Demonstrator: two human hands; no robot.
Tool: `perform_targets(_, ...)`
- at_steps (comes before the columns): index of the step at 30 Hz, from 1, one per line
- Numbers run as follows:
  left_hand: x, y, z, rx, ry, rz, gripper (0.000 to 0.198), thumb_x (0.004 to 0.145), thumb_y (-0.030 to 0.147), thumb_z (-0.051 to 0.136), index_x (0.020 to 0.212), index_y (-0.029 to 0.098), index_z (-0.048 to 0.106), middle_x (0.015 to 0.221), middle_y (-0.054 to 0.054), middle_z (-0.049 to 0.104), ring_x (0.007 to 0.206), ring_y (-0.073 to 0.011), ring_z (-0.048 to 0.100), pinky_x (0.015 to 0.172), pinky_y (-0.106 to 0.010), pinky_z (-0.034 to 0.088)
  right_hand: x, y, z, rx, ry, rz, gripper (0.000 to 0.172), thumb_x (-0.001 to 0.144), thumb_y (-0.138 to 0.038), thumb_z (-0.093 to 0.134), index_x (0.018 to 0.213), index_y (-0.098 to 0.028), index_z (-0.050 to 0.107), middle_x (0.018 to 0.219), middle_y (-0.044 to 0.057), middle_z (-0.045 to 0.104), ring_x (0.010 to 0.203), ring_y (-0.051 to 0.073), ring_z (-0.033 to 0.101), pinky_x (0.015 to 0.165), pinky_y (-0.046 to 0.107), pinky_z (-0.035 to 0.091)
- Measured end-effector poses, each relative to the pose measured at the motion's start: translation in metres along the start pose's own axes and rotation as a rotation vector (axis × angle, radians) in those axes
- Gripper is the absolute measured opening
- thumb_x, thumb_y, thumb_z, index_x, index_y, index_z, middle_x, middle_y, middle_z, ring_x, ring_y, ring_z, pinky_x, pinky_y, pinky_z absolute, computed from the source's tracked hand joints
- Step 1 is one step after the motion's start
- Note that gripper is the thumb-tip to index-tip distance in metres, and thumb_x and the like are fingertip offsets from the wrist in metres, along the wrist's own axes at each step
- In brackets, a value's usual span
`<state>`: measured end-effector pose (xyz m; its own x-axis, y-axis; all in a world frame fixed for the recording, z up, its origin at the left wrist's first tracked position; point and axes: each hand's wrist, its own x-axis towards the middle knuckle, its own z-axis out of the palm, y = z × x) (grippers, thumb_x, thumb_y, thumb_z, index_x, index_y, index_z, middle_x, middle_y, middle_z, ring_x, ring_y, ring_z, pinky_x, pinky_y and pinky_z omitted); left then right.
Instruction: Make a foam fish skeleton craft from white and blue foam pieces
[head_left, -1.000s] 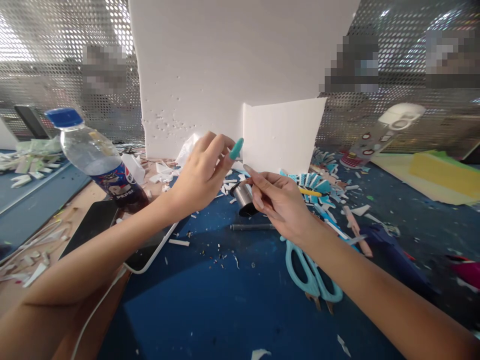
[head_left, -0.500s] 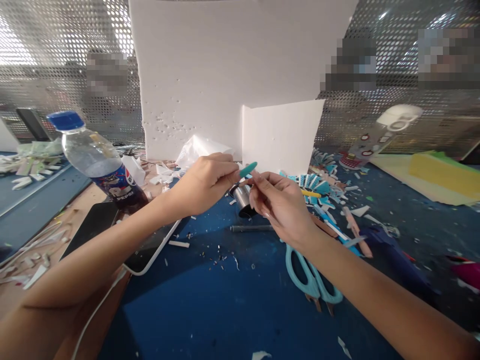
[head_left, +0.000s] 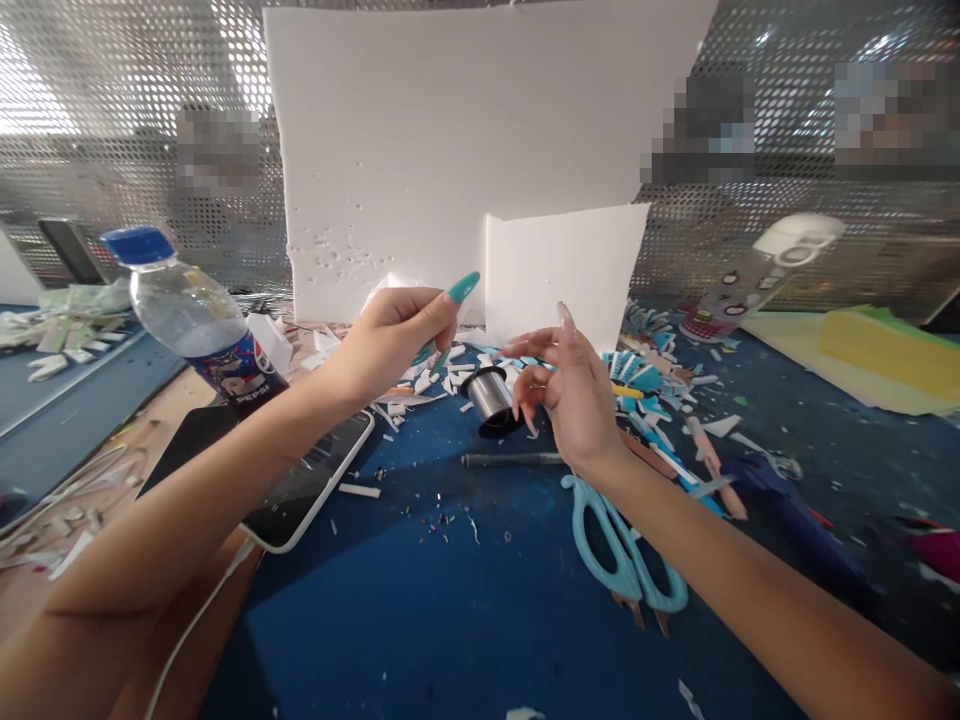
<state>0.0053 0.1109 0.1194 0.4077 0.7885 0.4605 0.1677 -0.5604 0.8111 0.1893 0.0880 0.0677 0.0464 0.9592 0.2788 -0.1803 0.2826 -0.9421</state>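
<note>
Raised above the scraps at the middle left, my left hand [head_left: 409,325] shows long teal nails, its thumb pointing up and its other fingers curled behind. Nothing can be made out in it. My right hand [head_left: 574,385] has its fingers apart with nothing visible between them, just right of a spool of silvery wire [head_left: 491,397]. The spool lies tilted on the blue mat [head_left: 390,620]. Below it lies a dark pen [head_left: 510,460], and light-blue scissors [head_left: 619,560] rest under my right wrist.
White foam boards [head_left: 465,130] stand at the back. A Pepsi bottle [head_left: 225,350] and a tablet [head_left: 300,500] with a cable lie to the left. At right are a clear bottle [head_left: 742,280], yellow sheets [head_left: 885,345] and a dark blue tool [head_left: 795,530]. Foam scraps are scattered around.
My hands have moved apart. The left hand went slightly left and its thumb turned up; the right hand moved right and its fingers spread, uncovering the spool.
</note>
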Motion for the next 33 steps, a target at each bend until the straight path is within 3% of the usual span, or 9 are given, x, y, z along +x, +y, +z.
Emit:
perform_targets(3, 0.0, -0.003, 0.0, -0.061, 0.004, -0.023, 0.04, 0.089, 0.031, 0.041, 0.051, 0.018, 0.044, 0.05, 0.003, 0.037, 0.045, -0.0072, 0.03, 0.045, -0.027, 0.021, -0.004, -0.006, 0.004, 0.094, -0.224, 0.155, 0.041, 0.085, -0.061, 0.037, 0.095, -0.024, 0.051, 0.107, 0.005, 0.062, 0.034, 0.004, 0.045, 0.025, 0.021, 0.031)
perform_targets(5, 0.001, -0.005, 0.0, -0.081, 0.014, -0.028, 0.039, 0.088, 0.031, 0.042, 0.051, 0.017, 0.044, 0.051, 0.002, 0.038, 0.046, -0.007, 0.032, 0.046, -0.026, 0.022, -0.008, -0.01, 0.007, 0.174, -0.396, 0.259, 0.048, 0.086, -0.064, 0.029, 0.098, -0.024, 0.052, 0.111, 0.007, 0.061, 0.032, 0.003, 0.042, 0.023, 0.022, 0.028)
perform_targets(9, 0.002, -0.009, 0.001, -0.141, 0.039, -0.052, 0.04, 0.087, 0.033, 0.045, 0.05, 0.017, 0.045, 0.051, 0.002, 0.04, 0.047, -0.0067, 0.034, 0.045, -0.025, 0.025, -0.01, -0.011, 0.008, 0.277, -0.586, 0.369, 0.063, 0.084, -0.068, 0.022, 0.094, -0.019, 0.058, 0.088, 0.007, 0.065, 0.033, 0.006, 0.041, 0.025, 0.023, 0.027)
perform_targets(12, 0.005, -0.012, 0.001, -0.245, 0.085, -0.1, 0.039, 0.087, 0.033, 0.046, 0.051, 0.017, 0.046, 0.054, 0.001, 0.04, 0.047, -0.0064, 0.035, 0.046, -0.022, 0.029, -0.006, -0.01, 0.005, 0.319, -0.56, 0.368, 0.058, 0.085, -0.065, 0.03, 0.076, -0.017, 0.061, 0.051, -0.001, 0.051, 0.032, 0.005, 0.032, 0.029, 0.02, 0.021)
perform_targets(14, 0.007, -0.012, 0.0, -0.339, 0.13, -0.134, 0.038, 0.088, 0.031, 0.045, 0.053, 0.017, 0.046, 0.059, 0.001, 0.041, 0.051, -0.0063, 0.039, 0.05, -0.021, 0.033, -0.002, -0.01, 0.003, 0.324, -0.499, 0.34, 0.047, 0.086, -0.057, 0.042, 0.066, -0.018, 0.058, 0.042, -0.006, 0.037, 0.033, 0.004, 0.024, 0.031, 0.019, 0.017)
perform_targets(19, 0.01, -0.009, -0.004, -0.564, 0.148, -0.205, 0.037, 0.089, 0.031, 0.043, 0.055, 0.017, 0.043, 0.078, -0.001, 0.055, 0.082, -0.0113, 0.057, 0.071, -0.024, 0.045, 0.003, -0.011, -0.001, 0.269, -0.372, 0.244, 0.038, 0.085, -0.04, 0.056, 0.055, -0.018, 0.048, 0.04, -0.008, 0.029, 0.034, 0.005, 0.017, 0.033, 0.019, 0.014)
perform_targets(23, 0.009, -0.014, -0.007, -0.693, 0.044, -0.145, 0.038, 0.088, 0.037, 0.043, 0.056, 0.017, 0.043, 0.102, 0.001, 0.061, 0.112, -0.0186, 0.053, 0.09, -0.035, 0.045, 0.007, -0.011, -0.005, 0.306, -0.377, 0.215, 0.038, 0.086, -0.038, 0.055, 0.054, -0.018, 0.048, 0.038, -0.008, 0.026, 0.035, 0.005, 0.017, 0.034, 0.02, 0.013)
perform_targets(30, 0.01, -0.019, -0.011, -0.649, 0.098, -0.11, 0.032, 0.089, 0.038, 0.04, 0.067, 0.019, 0.054, 0.114, 0.002, 0.059, 0.12, -0.0261, 0.048, 0.101, -0.046, 0.036, 0.013, -0.011, -0.014, 0.317, -0.407, 0.211, 0.05, 0.082, -0.033, 0.061, 0.041, -0.016, 0.037, 0.034, -0.007, 0.023, 0.035, 0.005, 0.019, 0.035, 0.02, 0.016)
perform_targets(33, 0.01, -0.016, -0.012, -0.713, 0.082, -0.09, 0.033, 0.092, 0.036, 0.034, 0.07, 0.019, 0.053, 0.117, 0.004, 0.057, 0.125, -0.0247, 0.043, 0.104, -0.043, 0.034, 0.016, -0.01, -0.019, 0.28, -0.439, 0.227, 0.046, 0.081, -0.036, 0.061, 0.043, -0.017, 0.045, 0.033, -0.008, 0.022, 0.034, 0.004, 0.019, 0.035, 0.019, 0.017)
